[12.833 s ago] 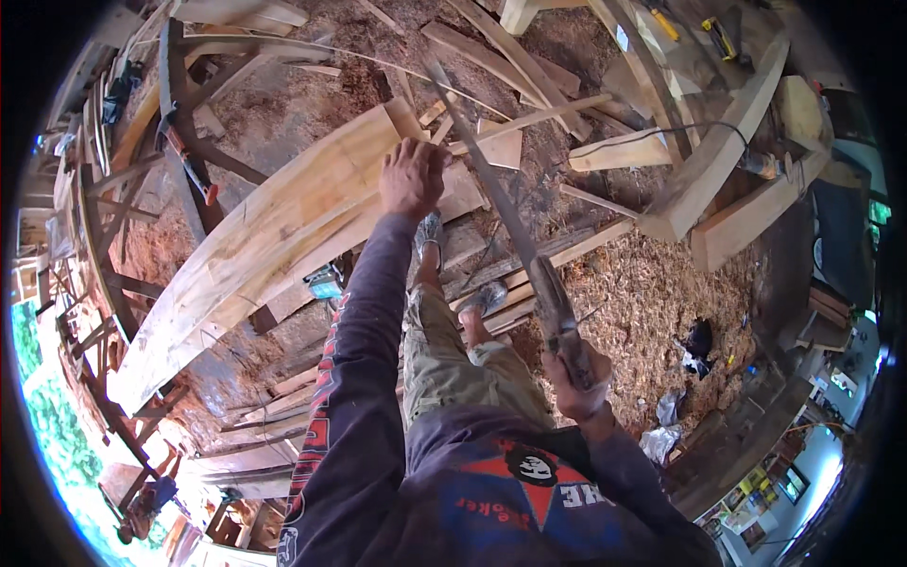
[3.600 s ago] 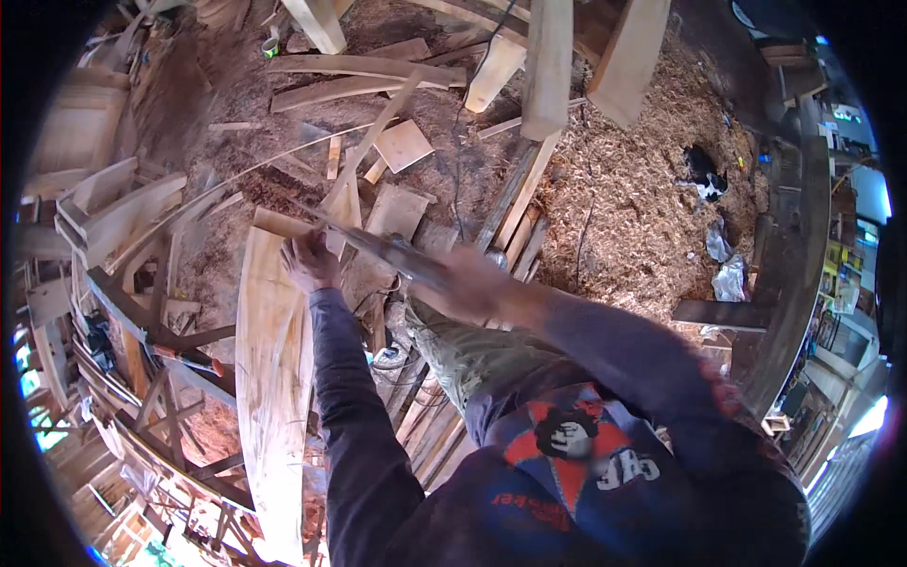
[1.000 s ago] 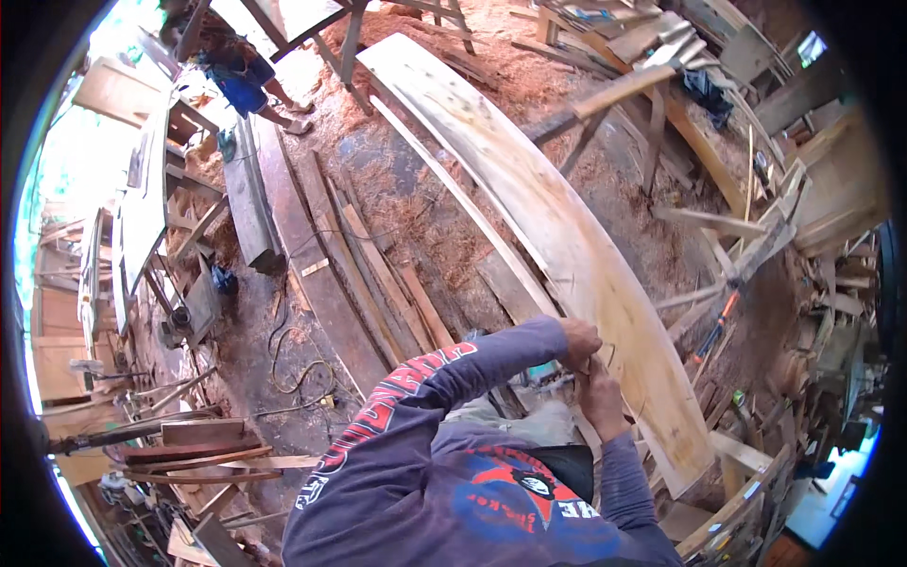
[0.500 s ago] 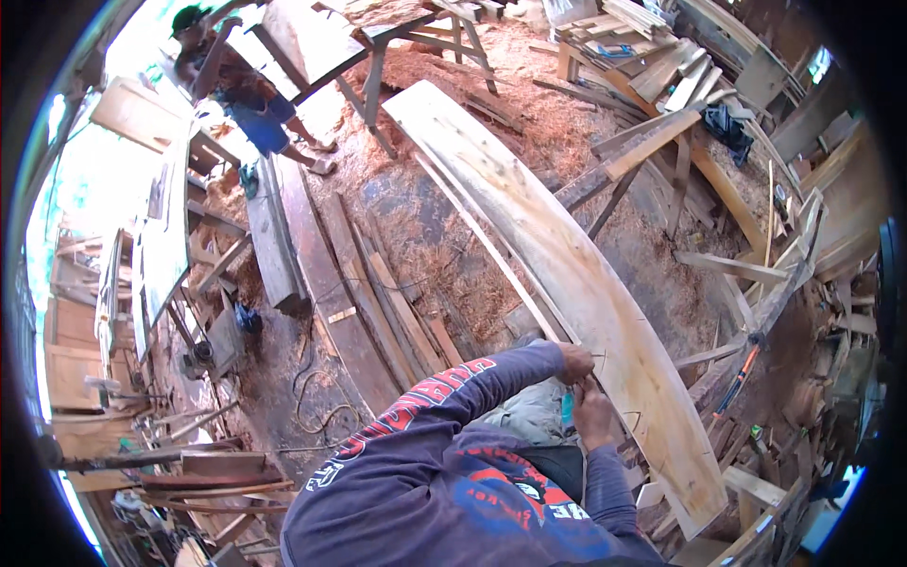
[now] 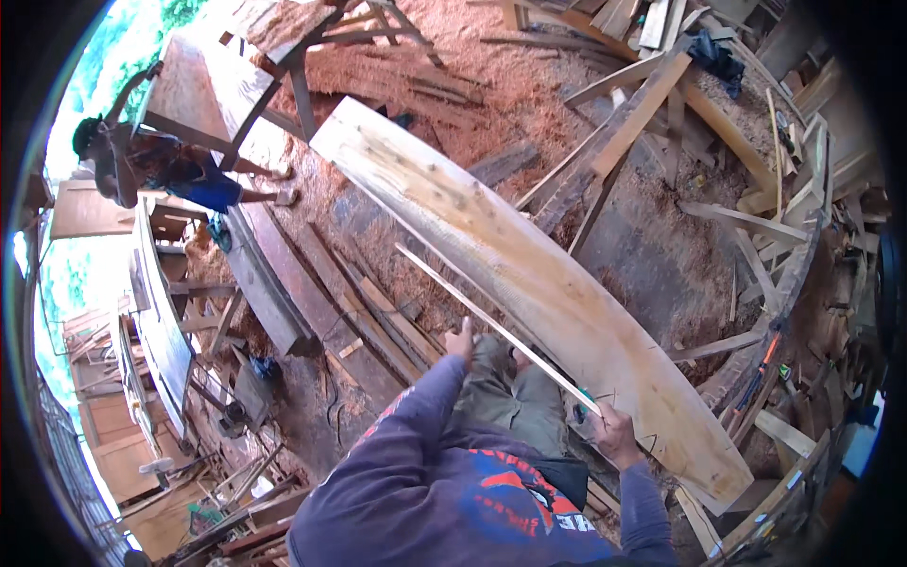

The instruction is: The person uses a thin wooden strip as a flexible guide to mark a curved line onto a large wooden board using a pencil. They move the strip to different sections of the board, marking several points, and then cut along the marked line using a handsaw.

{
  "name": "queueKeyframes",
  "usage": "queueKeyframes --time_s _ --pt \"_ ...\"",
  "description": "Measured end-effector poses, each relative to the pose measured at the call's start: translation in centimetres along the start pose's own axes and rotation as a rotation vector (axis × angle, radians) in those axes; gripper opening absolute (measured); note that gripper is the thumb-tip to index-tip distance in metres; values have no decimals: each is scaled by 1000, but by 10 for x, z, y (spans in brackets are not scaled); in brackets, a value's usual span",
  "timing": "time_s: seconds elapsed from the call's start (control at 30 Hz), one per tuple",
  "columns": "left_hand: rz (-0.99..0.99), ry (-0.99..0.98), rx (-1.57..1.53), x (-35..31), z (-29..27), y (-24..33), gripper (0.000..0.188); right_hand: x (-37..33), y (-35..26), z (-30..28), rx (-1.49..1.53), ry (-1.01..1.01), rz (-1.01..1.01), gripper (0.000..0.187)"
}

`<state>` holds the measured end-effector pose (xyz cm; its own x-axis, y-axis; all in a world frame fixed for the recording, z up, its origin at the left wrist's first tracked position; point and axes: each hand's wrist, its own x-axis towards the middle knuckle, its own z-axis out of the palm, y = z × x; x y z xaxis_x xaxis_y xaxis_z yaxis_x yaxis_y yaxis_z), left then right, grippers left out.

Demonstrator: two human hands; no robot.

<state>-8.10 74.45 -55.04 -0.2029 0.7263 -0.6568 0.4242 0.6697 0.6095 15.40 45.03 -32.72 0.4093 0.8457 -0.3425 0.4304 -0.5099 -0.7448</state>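
A long, wide pale plank (image 5: pixel 529 265) with brown grain and curved edges slants across the view from upper left to lower right. Beside its near edge is a thin wooden strip (image 5: pixel 491 321), its lower end in my right hand (image 5: pixel 616 435), whose fingers are closed round it. A small teal thing (image 5: pixel 583 391) shows by that hand, too small to name. My left hand (image 5: pixel 460 342) is held left of the strip and apart from it, empty, with a finger or thumb raised. Short dark marks (image 5: pixel 609 395) show on the plank near my right hand.
Another person (image 5: pixel 161 170) stands at upper left, one arm on a large board (image 5: pixel 189 90). Long boards (image 5: pixel 293 274) lie on the shaving-strewn floor. Wooden trestles (image 5: pixel 642 123) stand beyond the plank. An orange-and-black tool (image 5: pixel 773 348) rests among scrap wood at right.
My hands, close together at the plank's edge before, are now apart: the left has moved left, the right holds the strip's end. The other person has reached an arm to the board.
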Motion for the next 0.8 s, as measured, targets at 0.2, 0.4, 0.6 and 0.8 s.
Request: queueKeyframes --time_s 0.2,0.4,0.6,0.8 --pt "-523 -496 -565 67 30 9 56 4 -38 -12 27 -28 111 14" --pt "-383 -293 -659 158 -12 62 29 -5 -36 -5 -162 -35 258 25" --pt "-153 -446 -438 178 -101 176 32 -1 -45 44 -392 69 637 27" --pt "104 -364 -397 142 -93 261 34 -1 3 104 -421 428 754 33"
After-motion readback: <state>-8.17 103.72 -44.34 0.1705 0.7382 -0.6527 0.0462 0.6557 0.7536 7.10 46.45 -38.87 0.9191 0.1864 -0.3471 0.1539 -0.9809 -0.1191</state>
